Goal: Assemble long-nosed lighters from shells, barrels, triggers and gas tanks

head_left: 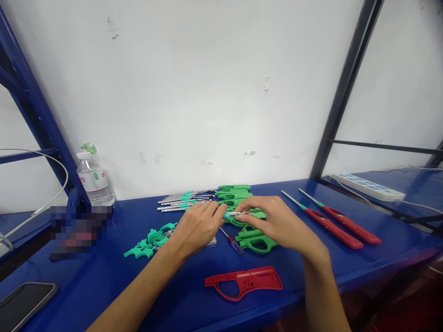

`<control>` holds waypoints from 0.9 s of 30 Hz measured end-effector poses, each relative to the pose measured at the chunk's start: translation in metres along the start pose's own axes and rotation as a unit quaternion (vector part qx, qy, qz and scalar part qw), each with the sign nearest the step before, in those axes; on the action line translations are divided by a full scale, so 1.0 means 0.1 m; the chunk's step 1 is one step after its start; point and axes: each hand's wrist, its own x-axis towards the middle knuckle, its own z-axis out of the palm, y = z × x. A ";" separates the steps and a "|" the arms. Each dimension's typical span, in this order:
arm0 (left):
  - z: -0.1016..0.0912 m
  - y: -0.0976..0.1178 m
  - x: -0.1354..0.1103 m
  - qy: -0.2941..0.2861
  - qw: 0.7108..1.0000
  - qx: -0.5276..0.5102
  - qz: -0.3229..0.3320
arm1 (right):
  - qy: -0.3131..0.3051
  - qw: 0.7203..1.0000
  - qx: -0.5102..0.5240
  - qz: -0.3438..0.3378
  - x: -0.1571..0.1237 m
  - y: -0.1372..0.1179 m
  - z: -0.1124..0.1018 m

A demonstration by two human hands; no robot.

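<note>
Over the middle of the blue table, my left hand (200,226) is closed around a metal lighter tube with a teal collar (226,216). My right hand (273,221) pinches the thin pale end of the same tube; its fingertips partly hide that end. Below and behind my right hand lie several green lighter handle shells (258,242). Nearer me rests a red handle half-shell (247,281), its inside facing up. A small screwdriver (235,243) with a dark purple handle lies between my hands. Left of my left hand is a pile of teal plastic parts (148,242).
Several metal tubes with teal collars (183,200) lie at the back. Two red long-necked lighters (332,226) rest to the right, near a white power strip (368,186). A water bottle (95,182) stands at the back left; a phone (26,304) lies front left.
</note>
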 end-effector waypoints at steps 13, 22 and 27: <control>-0.03 0.06 -0.01 -0.042 0.999 -0.023 0.004 | -0.018 1.000 -0.003 0.015 0.02 -0.05 0.04; -0.10 0.07 0.01 -0.006 0.998 -0.056 -0.011 | -0.010 1.000 0.007 0.007 0.02 -0.08 0.03; -0.26 0.04 0.03 0.013 0.998 -0.050 -0.026 | 0.027 0.999 0.041 0.002 -0.03 -0.08 -0.08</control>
